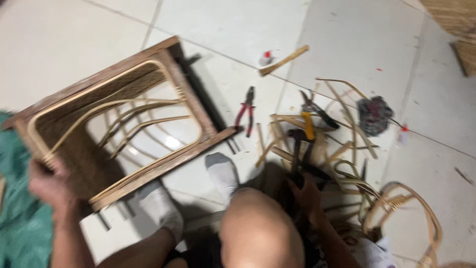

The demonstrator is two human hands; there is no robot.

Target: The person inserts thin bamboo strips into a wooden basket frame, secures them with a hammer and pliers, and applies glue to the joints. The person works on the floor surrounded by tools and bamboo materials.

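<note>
A brown rattan furniture frame lies tipped on the tiled floor, its open side facing me. My left hand grips its near left corner. My right hand is low at the right, closed around the dark handle of a hammer that lies among loose rattan strips. My feet in white socks rest against the frame's lower edge. The picture is blurred.
Red-handled pliers lie right of the frame. A yellow-handled tool, a dark rag bundle, a wooden stick, and a bent rattan hoop are scattered at the right. Green cloth lies at the left edge.
</note>
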